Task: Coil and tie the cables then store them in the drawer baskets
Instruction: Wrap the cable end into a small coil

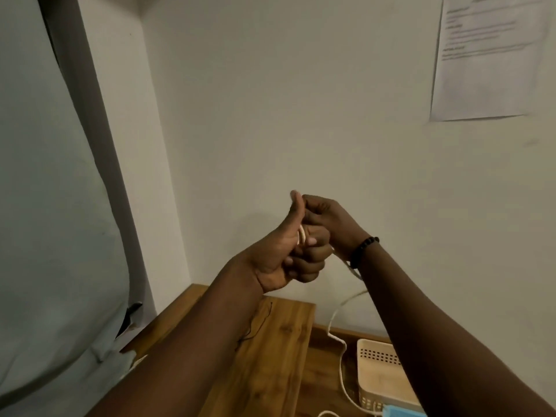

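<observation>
Both hands meet in the air before a matte pale wall. The left hand (279, 251), thumb upright, curls its fingers (310, 260) round a thin, smooth white cable (341, 368); the right hand (328, 221) pinches it above. The cable trails down in loose bends beside a cream perforated plastic basket (376, 374) on the grained wooden tabletop (270, 362).

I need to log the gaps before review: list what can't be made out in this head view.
- White cable: how many loops are wound is hidden inside the left hand and right hand; its far end is cut off by the bottom edge.
- Cream basket: contents hidden by the right forearm.
- Paper on the wall: print too blurred to read.
- Blue object: cut off by the bottom edge.
</observation>
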